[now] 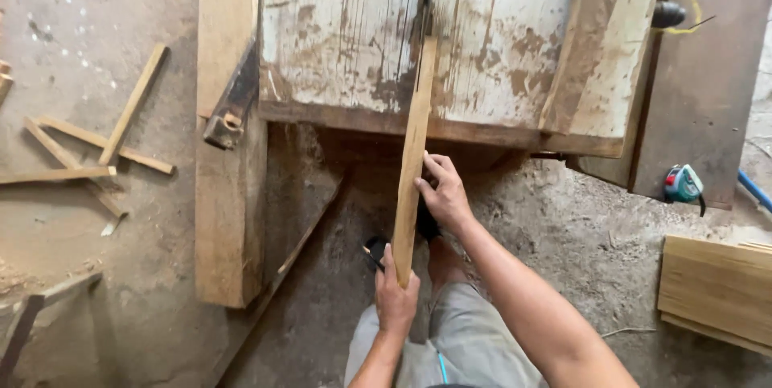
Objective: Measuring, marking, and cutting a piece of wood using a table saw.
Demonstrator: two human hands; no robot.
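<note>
The left hand (pixel 396 298) is closed around the near end of a long narrow wooden strip (pixel 412 159), fingers wrapped over its lower tip, just above the person's grey-trousered knees (pixel 450 340). The right hand (pixel 444 193) sits higher on the strip, about halfway along, with its fingers curled onto the right edge and the thumb side pressed against the wood, so it is half-closed rather than spread. The strip runs almost straight away from the person, its far end lying on the worn, white-painted surface (pixel 346 34) and lined up with the dark slot (pixel 421 2) that splits that surface down the middle. Left of the surface a thick upright plank (pixel 227 195) stands with a rusty metal bracket (pixel 229 114) fixed to it. On the dusty floor (pixel 145 275) to the far left lie several thin offcut sticks (pixel 96 147), crossed over one another. To the right, well apart from the hands, a teal tape measure (pixel 683 184) rests beside a dark board (pixel 700 82), and a stack of pale wooden boards (pixel 716 287) lies at the right edge.
</note>
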